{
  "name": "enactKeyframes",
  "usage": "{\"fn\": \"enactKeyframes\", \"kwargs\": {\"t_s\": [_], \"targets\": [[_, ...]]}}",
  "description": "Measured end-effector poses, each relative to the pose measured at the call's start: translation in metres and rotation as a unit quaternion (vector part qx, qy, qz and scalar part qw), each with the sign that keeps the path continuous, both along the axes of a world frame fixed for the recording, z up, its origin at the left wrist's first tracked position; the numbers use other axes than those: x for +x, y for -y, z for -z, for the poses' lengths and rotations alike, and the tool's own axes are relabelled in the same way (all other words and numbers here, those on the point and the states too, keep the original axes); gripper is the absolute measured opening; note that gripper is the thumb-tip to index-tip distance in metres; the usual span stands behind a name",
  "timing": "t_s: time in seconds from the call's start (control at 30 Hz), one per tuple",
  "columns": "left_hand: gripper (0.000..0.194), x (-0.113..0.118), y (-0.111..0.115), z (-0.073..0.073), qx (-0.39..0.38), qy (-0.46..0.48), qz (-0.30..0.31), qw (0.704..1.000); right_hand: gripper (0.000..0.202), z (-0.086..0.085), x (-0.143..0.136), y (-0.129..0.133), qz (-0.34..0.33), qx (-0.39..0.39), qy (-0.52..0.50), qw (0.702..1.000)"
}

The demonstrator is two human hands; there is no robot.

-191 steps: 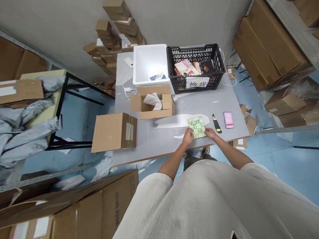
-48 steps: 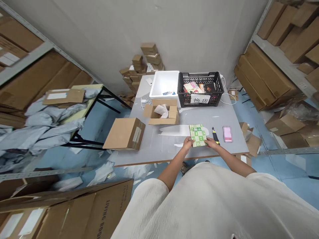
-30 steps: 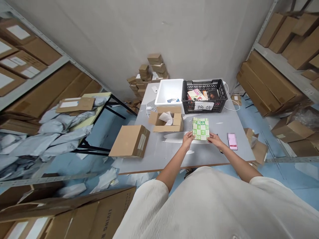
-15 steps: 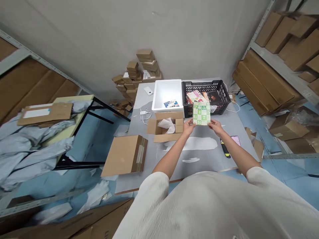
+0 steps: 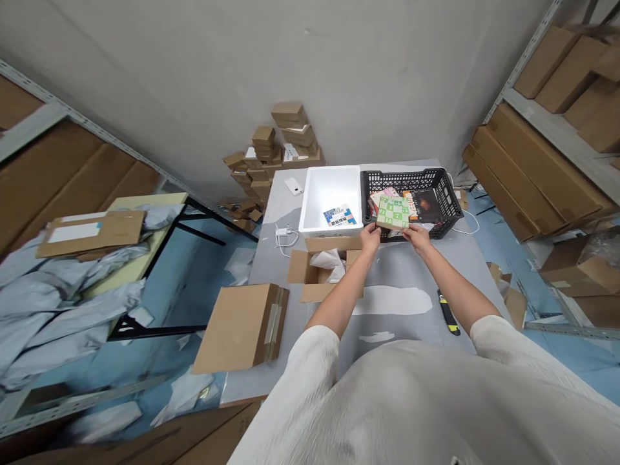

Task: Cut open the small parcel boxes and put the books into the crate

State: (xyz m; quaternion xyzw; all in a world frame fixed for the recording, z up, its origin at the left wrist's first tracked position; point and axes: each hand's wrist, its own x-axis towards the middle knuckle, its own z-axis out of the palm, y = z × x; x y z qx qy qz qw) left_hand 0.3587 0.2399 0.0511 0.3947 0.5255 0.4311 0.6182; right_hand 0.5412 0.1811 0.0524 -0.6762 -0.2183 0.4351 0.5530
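Observation:
Between my two hands is a green and white book (image 5: 393, 212), tilted over the front edge of the black plastic crate (image 5: 448, 205). My left hand (image 5: 371, 237) grips its near left corner, and my right hand (image 5: 416, 237) has the near right corner. Inside the crate lie a dark book (image 5: 429, 206) and a few colourful ones, partly hidden behind the green book. A white foam box (image 5: 310, 200) stands left of the crate, with a blue and white book (image 5: 339, 215) at its bottom. Nearer to me, an open cardboard box (image 5: 300, 266) contains crumpled white paper (image 5: 329, 263).
A closed cardboard box (image 5: 235, 326) sits on the table's left side. A black and yellow box cutter (image 5: 449, 314) lies at the right. A white phone (image 5: 293, 186) and a charger with cable (image 5: 285, 232) are at the back left. Stacked parcels (image 5: 290, 139) stand against the wall.
The green book has tipped from facing me to a flatter angle, lower over the crate. Both hands keep their hold on it. The whole view has shifted slightly.

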Motion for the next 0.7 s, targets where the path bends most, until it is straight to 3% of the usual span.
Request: {"fn": "enactKeyframes", "kwargs": {"t_s": [0.13,0.33,0.7], "targets": [[0.039,-0.005,-0.001,0.013,0.012,-0.030,0.012,0.999,0.044,0.013,-0.001,-0.007,0.019,-0.013,0.001,1.000],[0.027,-0.037,0.018,0.025,0.027,-0.051,0.027,0.998,0.024,0.024,-0.018,0.018,-0.013,-0.057,-0.029,0.998],[0.034,-0.156,0.068,0.004,0.032,-0.164,0.007,0.986,0.013,0.029,-0.084,0.078,-0.167,-0.128,-0.011,0.978]]}}
